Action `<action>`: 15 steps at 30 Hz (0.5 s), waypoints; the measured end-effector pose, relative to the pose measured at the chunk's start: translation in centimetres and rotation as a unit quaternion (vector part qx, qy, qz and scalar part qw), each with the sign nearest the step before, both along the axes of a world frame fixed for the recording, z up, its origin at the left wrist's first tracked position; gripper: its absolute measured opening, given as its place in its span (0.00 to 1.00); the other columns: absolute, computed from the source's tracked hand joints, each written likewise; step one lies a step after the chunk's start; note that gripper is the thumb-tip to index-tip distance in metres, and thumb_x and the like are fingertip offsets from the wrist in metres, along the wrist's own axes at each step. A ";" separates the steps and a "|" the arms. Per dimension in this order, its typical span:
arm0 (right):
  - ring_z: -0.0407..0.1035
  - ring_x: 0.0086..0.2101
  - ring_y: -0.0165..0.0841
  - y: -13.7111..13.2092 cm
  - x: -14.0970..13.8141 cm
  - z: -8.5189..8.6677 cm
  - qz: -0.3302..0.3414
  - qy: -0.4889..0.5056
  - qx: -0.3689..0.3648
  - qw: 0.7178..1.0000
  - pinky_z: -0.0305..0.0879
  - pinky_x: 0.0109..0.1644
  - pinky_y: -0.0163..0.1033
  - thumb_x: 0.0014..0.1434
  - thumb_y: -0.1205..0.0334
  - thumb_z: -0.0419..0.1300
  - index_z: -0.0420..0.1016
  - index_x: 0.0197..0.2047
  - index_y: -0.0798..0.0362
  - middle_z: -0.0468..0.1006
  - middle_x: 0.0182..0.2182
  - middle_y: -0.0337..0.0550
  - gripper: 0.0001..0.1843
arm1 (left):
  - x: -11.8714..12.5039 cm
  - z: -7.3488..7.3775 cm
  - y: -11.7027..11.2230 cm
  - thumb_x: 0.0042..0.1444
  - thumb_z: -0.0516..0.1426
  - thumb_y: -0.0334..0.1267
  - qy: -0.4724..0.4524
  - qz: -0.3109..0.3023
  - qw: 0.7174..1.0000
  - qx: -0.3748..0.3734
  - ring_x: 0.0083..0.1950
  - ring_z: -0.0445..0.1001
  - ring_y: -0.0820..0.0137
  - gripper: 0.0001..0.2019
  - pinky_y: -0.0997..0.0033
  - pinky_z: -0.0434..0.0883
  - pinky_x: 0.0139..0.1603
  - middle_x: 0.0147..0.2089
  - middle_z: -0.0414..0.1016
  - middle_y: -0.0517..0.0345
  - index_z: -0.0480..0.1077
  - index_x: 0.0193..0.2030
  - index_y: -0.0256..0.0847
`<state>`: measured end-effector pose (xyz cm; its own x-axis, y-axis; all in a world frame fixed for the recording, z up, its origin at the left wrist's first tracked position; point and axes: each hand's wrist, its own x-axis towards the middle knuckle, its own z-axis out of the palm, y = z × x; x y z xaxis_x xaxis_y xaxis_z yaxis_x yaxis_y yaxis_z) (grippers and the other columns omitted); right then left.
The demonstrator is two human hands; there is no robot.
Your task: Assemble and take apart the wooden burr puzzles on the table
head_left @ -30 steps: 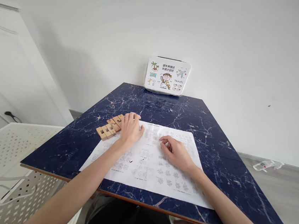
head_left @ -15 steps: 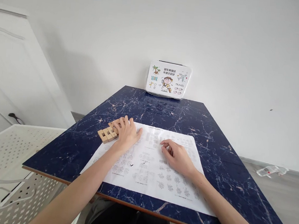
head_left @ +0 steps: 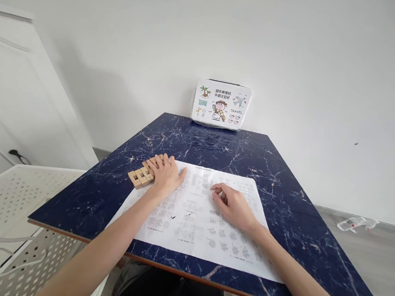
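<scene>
My left hand (head_left: 166, 177) lies over several notched wooden blocks (head_left: 141, 176), its fingers spread across them and its thumb out over the paper. The blocks sit in a close row at the left edge of the printed sheet (head_left: 179, 252), and some are partly hidden under my fingers. Small numbers or marks show on a few of them. My right hand (head_left: 232, 204) rests on the sheet's right half, loosely curled, with a gap between thumb and forefinger and nothing seen in it. Faint diagrams in groups cover the white sheet. Its print is too small to read.
The sheet lies on a dark blue marbled table (head_left: 211, 149). At the far edge a white cartoon-printed case (head_left: 220, 104) leans on the wall. A white perforated surface (head_left: 16, 195) with cables stands at left. A clear plastic item (head_left: 355, 224) lies on the floor at right.
My left hand has shifted very slightly over the blocks. The camera view has moved a little. My right hand stays in the same place on the sheet.
</scene>
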<state>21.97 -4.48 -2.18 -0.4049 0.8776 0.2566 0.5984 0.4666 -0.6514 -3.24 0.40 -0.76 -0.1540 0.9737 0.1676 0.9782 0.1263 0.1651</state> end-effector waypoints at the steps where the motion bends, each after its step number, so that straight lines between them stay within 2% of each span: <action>1: 0.71 0.27 0.34 0.0 0.0 0.0 0.000 -0.001 0.000 1.000 0.62 0.34 0.41 0.74 0.57 0.52 0.74 0.52 0.49 0.82 0.35 0.42 0.12 | 0.0 0.0 0.0 0.71 0.46 0.56 -0.001 0.000 1.000 -0.001 0.81 0.39 0.25 0.40 0.23 0.35 0.76 0.80 0.47 0.20 0.55 0.75 0.20; 9: 0.71 0.27 0.34 0.0 0.0 0.0 0.001 -0.003 0.007 1.000 0.62 0.34 0.41 0.73 0.57 0.52 0.74 0.52 0.49 0.82 0.34 0.42 0.12 | -0.5 -0.5 0.1 0.70 0.49 0.57 -0.012 -0.021 0.999 0.022 0.81 0.41 0.25 0.38 0.21 0.38 0.75 0.79 0.51 0.21 0.55 0.74 0.26; 15: 0.71 0.27 0.35 0.0 0.0 0.0 0.004 -0.002 0.009 1.000 0.63 0.34 0.42 0.73 0.57 0.51 0.74 0.52 0.50 0.82 0.33 0.43 0.12 | -0.6 -0.8 0.2 0.70 0.49 0.56 -0.011 -0.027 0.999 0.037 0.80 0.43 0.25 0.37 0.20 0.40 0.75 0.78 0.53 0.19 0.56 0.74 0.25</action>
<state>21.98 -4.45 -2.15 -0.4121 0.8698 0.2713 0.5971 0.4827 -0.6407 -3.83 0.63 -1.57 -0.1053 0.9659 0.2365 0.9794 0.0595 0.1932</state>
